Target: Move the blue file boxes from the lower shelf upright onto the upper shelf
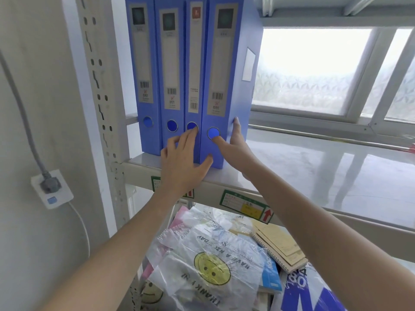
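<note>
1. Four blue file boxes stand upright, side by side, at the left end of the upper shelf (292, 167), spines facing out.
2. Rightmost file box (226, 86): its foot lies between the two hands (each touching it).
3. Right hand (235, 151): open, thumb pressed on the spine just below the round finger hole, fingers laid flat along the box's right side.
4. Left hand (183, 162): fingers spread, flat against the lower spines; a fingertip reaches the third file box (194, 63) at its finger hole, the thumb rests on the rightmost box.
5. Lower shelf: smiley-face plastic bags (211, 265) and notebooks (280, 248).
</note>
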